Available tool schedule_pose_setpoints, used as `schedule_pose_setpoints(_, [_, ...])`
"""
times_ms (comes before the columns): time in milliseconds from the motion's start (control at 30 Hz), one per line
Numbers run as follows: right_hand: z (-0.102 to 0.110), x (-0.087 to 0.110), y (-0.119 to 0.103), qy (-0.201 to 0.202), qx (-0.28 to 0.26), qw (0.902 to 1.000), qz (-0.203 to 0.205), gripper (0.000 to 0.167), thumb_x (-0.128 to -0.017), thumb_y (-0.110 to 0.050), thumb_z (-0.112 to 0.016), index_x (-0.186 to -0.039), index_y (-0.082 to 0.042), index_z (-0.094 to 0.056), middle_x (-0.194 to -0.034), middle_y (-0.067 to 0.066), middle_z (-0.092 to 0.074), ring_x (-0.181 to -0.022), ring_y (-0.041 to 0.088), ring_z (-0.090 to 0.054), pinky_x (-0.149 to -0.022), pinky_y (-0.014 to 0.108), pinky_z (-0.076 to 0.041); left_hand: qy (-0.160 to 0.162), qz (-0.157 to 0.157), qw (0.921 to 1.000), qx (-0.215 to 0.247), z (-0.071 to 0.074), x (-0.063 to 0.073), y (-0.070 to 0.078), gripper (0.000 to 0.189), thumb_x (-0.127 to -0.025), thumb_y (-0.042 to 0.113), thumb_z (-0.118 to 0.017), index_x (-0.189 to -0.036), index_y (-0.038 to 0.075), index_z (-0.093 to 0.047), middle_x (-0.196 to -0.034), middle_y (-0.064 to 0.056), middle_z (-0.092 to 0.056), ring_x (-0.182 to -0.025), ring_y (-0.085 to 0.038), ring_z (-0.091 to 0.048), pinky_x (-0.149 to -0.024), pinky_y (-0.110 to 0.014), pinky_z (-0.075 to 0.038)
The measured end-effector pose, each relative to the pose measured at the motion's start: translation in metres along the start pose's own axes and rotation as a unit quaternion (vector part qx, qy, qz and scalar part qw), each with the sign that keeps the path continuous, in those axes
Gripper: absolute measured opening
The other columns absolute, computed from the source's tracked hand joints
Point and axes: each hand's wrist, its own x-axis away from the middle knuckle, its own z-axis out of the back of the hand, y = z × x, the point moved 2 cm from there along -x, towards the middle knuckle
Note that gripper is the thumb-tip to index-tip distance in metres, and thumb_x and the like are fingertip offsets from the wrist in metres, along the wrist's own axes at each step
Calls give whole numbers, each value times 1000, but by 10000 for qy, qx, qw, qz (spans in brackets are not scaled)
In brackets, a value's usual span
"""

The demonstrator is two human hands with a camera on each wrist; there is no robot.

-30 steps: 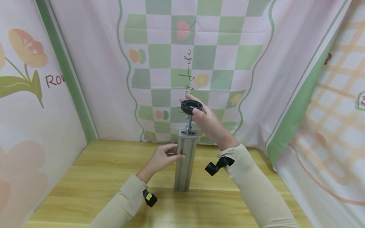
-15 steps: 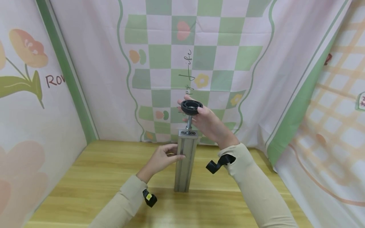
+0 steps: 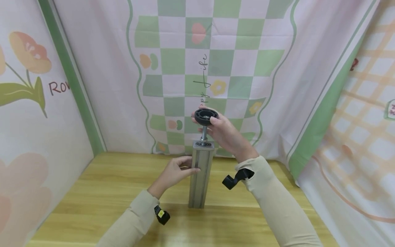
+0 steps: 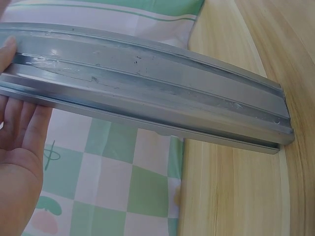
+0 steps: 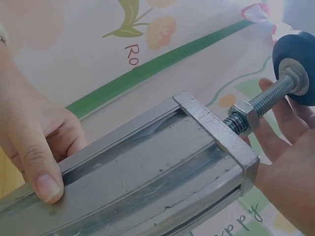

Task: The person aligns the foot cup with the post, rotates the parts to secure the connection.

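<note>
A slotted aluminium profile [image 3: 200, 178] stands upright on the table, its lower end shown against the wood in the left wrist view. My left hand [image 3: 173, 173] grips it from the left, thumb on the near face and fingers behind. Screwed into the end plate [image 5: 216, 128] on top is a levelling foot [image 3: 206, 117], with a black round base facing up. Its threaded stem [image 5: 271, 97] carries a hex nut [image 5: 244, 116] just above the plate. My right hand [image 3: 229, 137] holds the foot's base, thumb over the rim, the other fingers behind it and partly hidden.
The wooden table [image 3: 123, 178] spreads around the profile. Close behind it hangs a checked green and white curtain [image 3: 172, 61], with printed cloth on both sides. A black camera mount [image 3: 237, 178] sits on the right wrist, another mount [image 3: 162, 215] on the left.
My right thumb and fingers shift around the rim of the levelling foot, the thumb moving out to the right, then back inward. The left hand and the profile stay put.
</note>
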Motion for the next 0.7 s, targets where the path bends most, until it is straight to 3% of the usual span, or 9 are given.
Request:
schedule_pose_setpoints(67, [-2,1,-1,80,108,9999,73,85,-89,-47,-74,-150,-5,-32,-138,9,-55,-131,28,-47,-100,38,-42,11,5,10000,-5,0,0,0,34,-87,36,-80,-115,19,-73,-99,2,-71,-98,-17,-68,-87,-34,-56])
schedule_pose_setpoints(300, [-2,2,-4,580,461,9972,33,79,-86,-44,-79,-142,-6,-37,-140,21,-47,-128,29,-48,-104,36,-42,56,-78,10000,-12,-1,-1,-2,32,-87,36,-81,-112,19,-73,-97,2,-72,-96,-17,-68,-86,-33,-56])
schedule_pose_setpoints(533, [-6,1,-6,1101,768,9908,-169,76,-81,-44,-84,-130,-9,-37,-137,18,-51,-129,31,-49,-108,44,-38,26,-60,10000,35,-1,0,0,31,-87,35,-81,-112,19,-73,-97,2,-72,-97,-17,-69,-85,-34,-57])
schedule_pose_setpoints(700, [-10,2,-7,1490,1237,9805,-331,65,-86,-37,-80,-127,-13,-35,-131,15,-54,-118,24,-54,-103,35,-42,16,-40,10000,28,-1,0,-1,31,-87,35,-80,-113,20,-73,-98,2,-72,-97,-17,-69,-85,-34,-57])
